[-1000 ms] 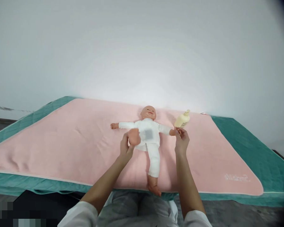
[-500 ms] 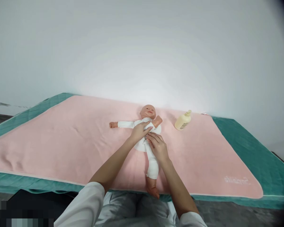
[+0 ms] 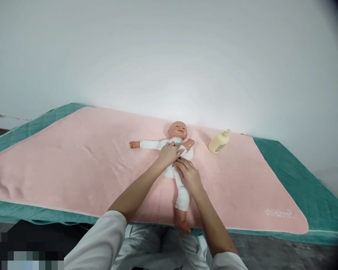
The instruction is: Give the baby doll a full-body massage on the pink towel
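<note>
Currently, the baby doll [image 3: 168, 173] on the pink blanket [image 3: 73, 161] has one leg and one arm folded inward, two limbs outstretched, my left hand [image 3: 169, 154] and right hand [image 3: 189, 174] gripping the folded pair, fingers half-curled

yellow pump bottle [image 3: 219, 142] on pink blanket [image 3: 67, 161] | blanket over green mattress [image 3: 295, 170] | pale wall [image 3: 169, 56] behind | grey floor [image 3: 270, 252] below

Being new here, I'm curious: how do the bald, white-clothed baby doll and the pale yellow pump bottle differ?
The baby doll is larger than the pump bottle. The doll wears white; the bottle is yellow with dark print. The left hand and right hand are on the doll; neither touches the bottle. Both rest on the pink cloth blanket.
</note>
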`<state>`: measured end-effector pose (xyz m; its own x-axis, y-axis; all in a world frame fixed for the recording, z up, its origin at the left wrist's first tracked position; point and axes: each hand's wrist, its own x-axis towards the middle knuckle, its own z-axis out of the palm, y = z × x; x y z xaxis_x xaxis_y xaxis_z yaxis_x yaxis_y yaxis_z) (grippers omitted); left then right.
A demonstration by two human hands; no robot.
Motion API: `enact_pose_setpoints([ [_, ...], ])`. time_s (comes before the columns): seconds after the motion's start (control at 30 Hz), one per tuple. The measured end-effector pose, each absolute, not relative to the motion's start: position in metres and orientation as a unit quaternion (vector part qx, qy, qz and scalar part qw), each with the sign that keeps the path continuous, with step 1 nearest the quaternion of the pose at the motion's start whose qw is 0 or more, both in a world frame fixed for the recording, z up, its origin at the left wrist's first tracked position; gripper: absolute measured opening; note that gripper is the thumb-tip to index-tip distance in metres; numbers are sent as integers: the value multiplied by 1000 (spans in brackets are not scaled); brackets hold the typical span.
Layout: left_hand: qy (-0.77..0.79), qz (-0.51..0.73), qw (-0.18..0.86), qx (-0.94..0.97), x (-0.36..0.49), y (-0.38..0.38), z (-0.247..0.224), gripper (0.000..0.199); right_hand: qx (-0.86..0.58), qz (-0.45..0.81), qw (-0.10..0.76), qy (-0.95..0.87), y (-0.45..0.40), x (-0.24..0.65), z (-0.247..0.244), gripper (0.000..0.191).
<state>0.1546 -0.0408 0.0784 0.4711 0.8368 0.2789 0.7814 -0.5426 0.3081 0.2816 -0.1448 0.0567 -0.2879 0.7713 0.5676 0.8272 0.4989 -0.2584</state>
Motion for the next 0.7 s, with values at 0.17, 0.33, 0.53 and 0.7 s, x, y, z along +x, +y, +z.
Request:
enact_pose_setpoints([
  [0.17,486,226,85,840,153,-48,78,56,-483,-62,366,-793,-146,279,49,28],
  [0.33,497,311,123,801,147,-56,73,48,-469,-43,435,-768,-150,279,44,32],
  [0.53,421,472,170,756,129,-79,74,44,-496,44,571,-653,-150,301,50,33],
  [0.7,321,528,160,770,103,-109,73,48,-538,134,702,-447,-126,340,51,41],
])
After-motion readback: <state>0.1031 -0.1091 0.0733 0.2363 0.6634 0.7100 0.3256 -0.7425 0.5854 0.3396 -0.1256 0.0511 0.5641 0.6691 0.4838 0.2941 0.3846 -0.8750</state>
